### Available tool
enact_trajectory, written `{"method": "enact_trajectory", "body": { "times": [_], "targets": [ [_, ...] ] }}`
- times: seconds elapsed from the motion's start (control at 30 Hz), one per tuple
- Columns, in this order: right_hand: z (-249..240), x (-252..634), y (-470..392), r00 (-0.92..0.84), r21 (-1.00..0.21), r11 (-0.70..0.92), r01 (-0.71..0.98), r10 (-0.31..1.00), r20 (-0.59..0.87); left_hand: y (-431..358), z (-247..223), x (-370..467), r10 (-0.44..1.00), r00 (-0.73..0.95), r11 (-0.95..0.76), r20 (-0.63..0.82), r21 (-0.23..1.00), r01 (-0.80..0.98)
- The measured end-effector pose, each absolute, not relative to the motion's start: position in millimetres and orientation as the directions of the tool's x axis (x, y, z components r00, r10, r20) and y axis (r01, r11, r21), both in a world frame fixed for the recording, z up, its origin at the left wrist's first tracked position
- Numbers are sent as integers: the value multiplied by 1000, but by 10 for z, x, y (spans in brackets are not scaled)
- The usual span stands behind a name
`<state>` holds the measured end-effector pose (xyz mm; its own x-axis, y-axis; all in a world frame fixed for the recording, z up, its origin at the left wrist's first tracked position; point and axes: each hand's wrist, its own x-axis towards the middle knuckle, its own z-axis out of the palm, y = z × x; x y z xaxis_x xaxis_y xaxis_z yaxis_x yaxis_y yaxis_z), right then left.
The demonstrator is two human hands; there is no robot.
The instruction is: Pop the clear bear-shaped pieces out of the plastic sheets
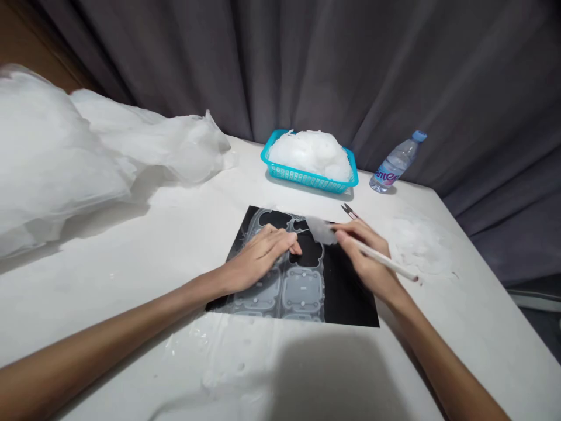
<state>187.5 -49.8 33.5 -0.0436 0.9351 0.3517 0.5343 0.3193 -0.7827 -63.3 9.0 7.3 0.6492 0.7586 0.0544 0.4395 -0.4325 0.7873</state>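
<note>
The left hand (263, 251) lies flat, palm down, with the fingers stretched and close together, and it presses on a clear plastic sheet (280, 280) with moulded shapes in it. This sheet lies on a black mat (350, 292) in the middle of the white bench (131, 280). The left forearm comes in from the lower left corner and crosses the bench in a long diagonal. The right hand (368, 257) is curled and holds a thin white stick (388, 263) like a pen; the stick points back toward the right edge of the bench. At the fingertips of this hand there is a small clear piece (319, 229) of plastic, lifted a little over the top of the sheet; whether the fingers pinch it or the stick carries it, I cannot tell. Just behind the right hand, small scissors (348, 210) lie on the bench. Farther back stands a blue basket (307, 175) full of white plastic pieces, and to its right a water bottle (397, 164) lies near the grey curtain (307, 58). A big heap of white plastic bags (65, 152) fills the left side of the bench. The near edge of the mat is free, and the bench in front of it carries only thin scraps (228, 362). On the right of the mat there is more thin film (416, 245), near to the right edge of the bench.
</note>
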Motion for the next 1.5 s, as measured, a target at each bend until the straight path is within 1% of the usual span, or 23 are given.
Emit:
{"method": "enact_trajectory", "body": {
  "times": [0.1, 0.17, 0.23, 0.3, 0.33, 0.4, 0.53, 0.7, 0.8, 0.87, 0.9, 0.97, 1.03, 1.07, 1.1, 1.13, 1.17, 1.2, 1.27, 1.3, 1.33, 1.4, 1.5],
  "targets": [
    [412, 1706, -667, -358, -835, 355, 421, 910, 207, 137, 54, -621, 780, 625, -376, 25, 817, 437],
    [426, 1719, -674, -430, -844, 369, 389, 883, 188, 145, 51, -609, 782, 622, -399, 26, 788, 468],
    [396, 1793, -610, -326, -798, 402, 449, 905, 273, 142, 59, -598, 786, 618, -423, 29, 753, 503],
    [325, 1858, -509, -186, -714, 424, 557, 902, 391, 139, 68, -592, 791, 611, -427, 32, 744, 514],
    [279, 1869, -458, -147, -682, 426, 595, 891, 428, 139, 70, -590, 788, 615, -420, 27, 754, 505],
    [183, 1838, -369, -159, -663, 428, 614, 890, 428, 144, 67, -586, 772, 636, -402, 12, 784, 473],
    [55, 1673, -278, -303, -708, 405, 578, 912, 275, 146, 44, -557, 786, 617, -397, 39, 796, 456],
    [37, 1593, -255, -178, -824, 333, 458, 943, 282, 106, 62, -539, 788, 610, -429, 87, 788, 441],
    [49, 1623, -247, -161, -880, 291, 376, 955, 247, 69, 86, -552, 750, 647, -499, 139, 761, 414],
    [54, 1644, -240, -162, -896, 266, 354, 962, 222, 34, 88, -559, 695, 684, -610, 224, 687, 395],
    [52, 1651, -235, -161, -892, 263, 368, 963, 217, 11, 85, -560, 645, 710, -690, 281, 612, 385],
    [29, 1660, -216, -142, -834, 282, 474, 960, 243, -50, 78, -557, 494, 770, -855, 404, 387, 346],
    [-21, 1665, -183, -79, -693, 286, 662, 946, 314, -122, 76, -554, 305, 812, -952, 498, 144, 269],
    [-53, 1669, -162, -47, -607, 267, 749, 935, 352, -156, 78, -553, 232, 817, -970, 528, 66, 233],
    [-84, 1678, -141, -29, -531, 243, 812, 925, 379, -182, 81, -554, 192, 813, -978, 550, 40, 203],
    [-112, 1691, -120, -27, -477, 229, 849, 919, 392, -199, 86, -555, 193, 805, -980, 562, 74, 183],
    [-130, 1709, -102, -41, -448, 230, 864, 918, 394, -201, 90, -557, 243, 796, -969, 555, 166, 180],
    [-136, 1733, -89, -61, -443, 246, 862, 918, 392, -190, 94, -558, 337, 784, -931, 521, 306, 197],
    [-105, 1793, -86, -74, -489, 284, 825, 911, 405, -132, 103, -559, 568, 736, -738, 368, 624, 257],
    [-70, 1824, -98, -57, -530, 297, 794, 905, 421, -91, 107, -557, 655, 706, -602, 270, 751, 271],
    [-27, 1852, -120, -30, -578, 306, 756, 899, 436, -50, 110, -554, 708, 682, -468, 182, 845, 260],
    [64, 1885, -192, 13, -683, 324, 655, 898, 439, 21, 113, -548, 737, 672, -265, 80, 948, 178],
    [149, 1855, -340, -34, -804, 325, 498, 934, 357, 72, 108, -544, 719, 694, -127, 35, 988, 82]
  ]
}}
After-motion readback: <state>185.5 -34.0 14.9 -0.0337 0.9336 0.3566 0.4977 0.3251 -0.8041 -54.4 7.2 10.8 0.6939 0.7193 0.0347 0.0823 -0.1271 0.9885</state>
